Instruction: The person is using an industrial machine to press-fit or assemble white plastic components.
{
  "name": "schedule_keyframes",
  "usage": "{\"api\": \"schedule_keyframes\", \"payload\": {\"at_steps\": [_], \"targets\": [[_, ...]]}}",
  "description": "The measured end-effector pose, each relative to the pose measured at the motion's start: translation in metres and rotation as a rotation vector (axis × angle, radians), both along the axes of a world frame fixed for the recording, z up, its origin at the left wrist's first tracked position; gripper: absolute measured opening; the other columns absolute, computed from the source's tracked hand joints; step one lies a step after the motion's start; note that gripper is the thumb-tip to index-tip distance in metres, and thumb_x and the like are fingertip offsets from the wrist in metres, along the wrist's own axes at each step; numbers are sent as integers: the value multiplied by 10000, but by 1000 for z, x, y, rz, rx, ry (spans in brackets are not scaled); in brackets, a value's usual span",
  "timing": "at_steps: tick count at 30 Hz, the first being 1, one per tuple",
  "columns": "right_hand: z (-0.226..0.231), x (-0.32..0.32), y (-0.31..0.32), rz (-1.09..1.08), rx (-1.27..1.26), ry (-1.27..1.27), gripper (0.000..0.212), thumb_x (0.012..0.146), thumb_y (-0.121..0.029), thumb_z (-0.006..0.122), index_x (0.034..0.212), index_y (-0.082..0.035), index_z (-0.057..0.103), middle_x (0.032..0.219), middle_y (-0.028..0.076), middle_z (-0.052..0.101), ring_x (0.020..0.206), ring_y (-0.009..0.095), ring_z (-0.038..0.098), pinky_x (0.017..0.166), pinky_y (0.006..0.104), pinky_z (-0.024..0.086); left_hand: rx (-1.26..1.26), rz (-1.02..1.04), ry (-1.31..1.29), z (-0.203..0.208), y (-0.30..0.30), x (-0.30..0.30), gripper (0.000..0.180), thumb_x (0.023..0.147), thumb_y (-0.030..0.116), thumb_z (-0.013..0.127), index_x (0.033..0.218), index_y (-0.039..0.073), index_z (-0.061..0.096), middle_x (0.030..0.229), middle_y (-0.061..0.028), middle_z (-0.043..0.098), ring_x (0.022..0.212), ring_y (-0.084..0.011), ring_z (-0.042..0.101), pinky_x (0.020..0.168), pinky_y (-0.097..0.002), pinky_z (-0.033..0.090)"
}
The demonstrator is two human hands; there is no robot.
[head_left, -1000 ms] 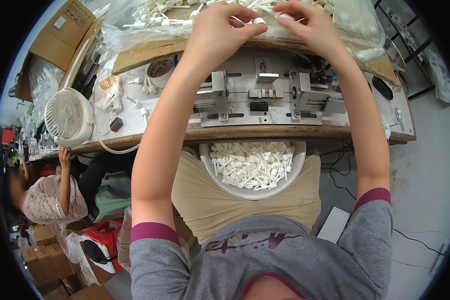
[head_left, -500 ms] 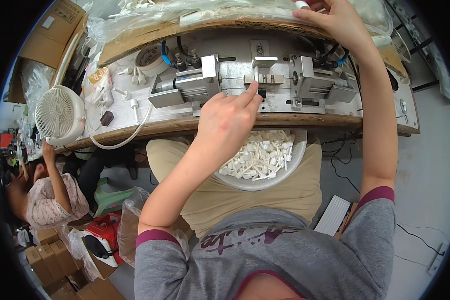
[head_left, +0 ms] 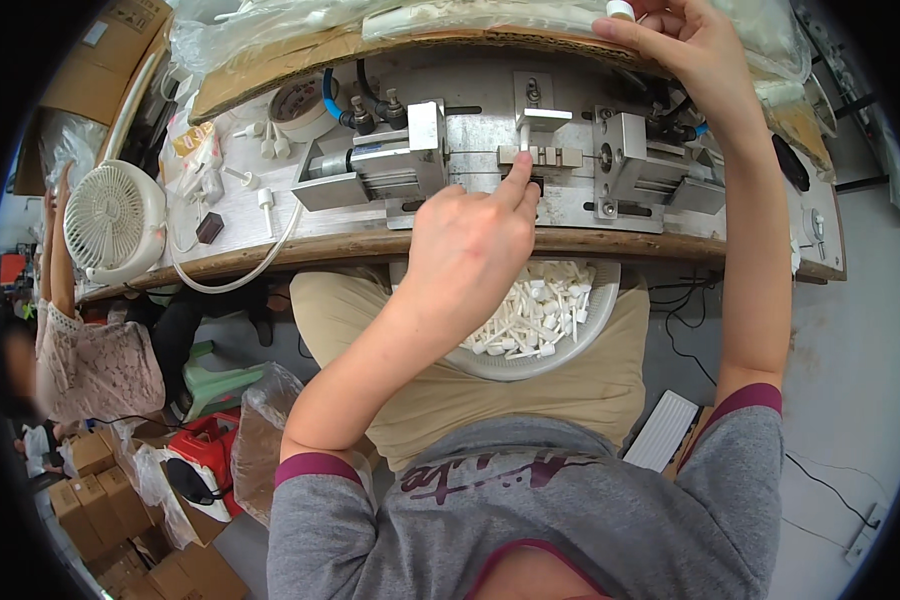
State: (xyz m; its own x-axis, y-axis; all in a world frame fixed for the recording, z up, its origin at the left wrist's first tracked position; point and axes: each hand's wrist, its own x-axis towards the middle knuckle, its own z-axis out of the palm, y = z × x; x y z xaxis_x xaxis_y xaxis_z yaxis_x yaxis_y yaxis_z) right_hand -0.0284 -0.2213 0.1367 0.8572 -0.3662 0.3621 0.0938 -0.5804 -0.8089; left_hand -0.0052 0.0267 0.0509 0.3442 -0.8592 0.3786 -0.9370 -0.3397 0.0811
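Note:
At the middle of the bench, my left hand [head_left: 470,240] has its index finger stretched to a white plastic stem piece [head_left: 524,137] set in a small notched metal block [head_left: 567,157]. The fingertip presses on the piece and its other fingers are curled; the thumb is mostly hidden. The block sits between a left metal clamp unit [head_left: 425,150] and a right metal clamp unit [head_left: 625,160]. At the far edge, above the plastic bags, my right hand [head_left: 685,45] is closed in a pinch with a white plastic cap piece [head_left: 620,10] at its fingertips.
A white bowl [head_left: 606,310] of similar white pieces rests on my lap. To the left are a white fan [head_left: 115,220], a tape roll [head_left: 305,108] and a loose white cable [head_left: 260,268]. Cardboard [head_left: 400,48] edges the bags behind. Another person [head_left: 100,350] sits at far left.
The right hand has shifted slightly right, still with the white cap piece. My left fingertip stays at the stem piece in the block. The other person's arms have risen beside the fan.

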Motion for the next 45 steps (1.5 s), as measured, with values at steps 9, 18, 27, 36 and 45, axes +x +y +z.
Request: {"api": "schedule_keyframes", "payload": {"at_steps": [9,18,27,36,45], "targets": [[-13,-15,0,166,124,-26,235,888,-101,702,1098,-4,658,981,59,674,860,144,652,758,277,509,53,-54,-8,8,-4,6,171,751,60,664,910,33,721,1200,-145,691,589,-251,676,538,-337,536],[-43,-67,71,50,-558,-234,271,773,-53,769,1031,-47,685,1185,111,647,1031,263,656,851,324,545,-120,-140,314,40,12,26,271,819,229,772,1062,112,745,977,-68,739,643,-210,676,592,-327,540],[-103,-78,106,80,-812,-71,244,771,-67,695,1009,-33,662,1271,127,668,534,178,563,528,278,496,-451,160,162,113,-32,158,283,853,197,729,1058,1,742,994,-179,739,922,-273,701,799,-372,549],[-89,-61,108,93,-849,43,192,788,-132,732,889,-52,589,1218,148,688,536,238,634,546,310,529,-186,231,155,89,-69,168,236,750,238,737,884,47,773,861,-219,717,867,-359,703,801,-427,556],[-63,-59,99,212,-557,92,292,798,-184,770,1036,-45,675,1099,122,723,719,259,713,654,341,565,-187,74,79,81,-58,177,213,796,202,667,915,35,727,933,-202,703,927,-358,671,829,-430,532]]}}
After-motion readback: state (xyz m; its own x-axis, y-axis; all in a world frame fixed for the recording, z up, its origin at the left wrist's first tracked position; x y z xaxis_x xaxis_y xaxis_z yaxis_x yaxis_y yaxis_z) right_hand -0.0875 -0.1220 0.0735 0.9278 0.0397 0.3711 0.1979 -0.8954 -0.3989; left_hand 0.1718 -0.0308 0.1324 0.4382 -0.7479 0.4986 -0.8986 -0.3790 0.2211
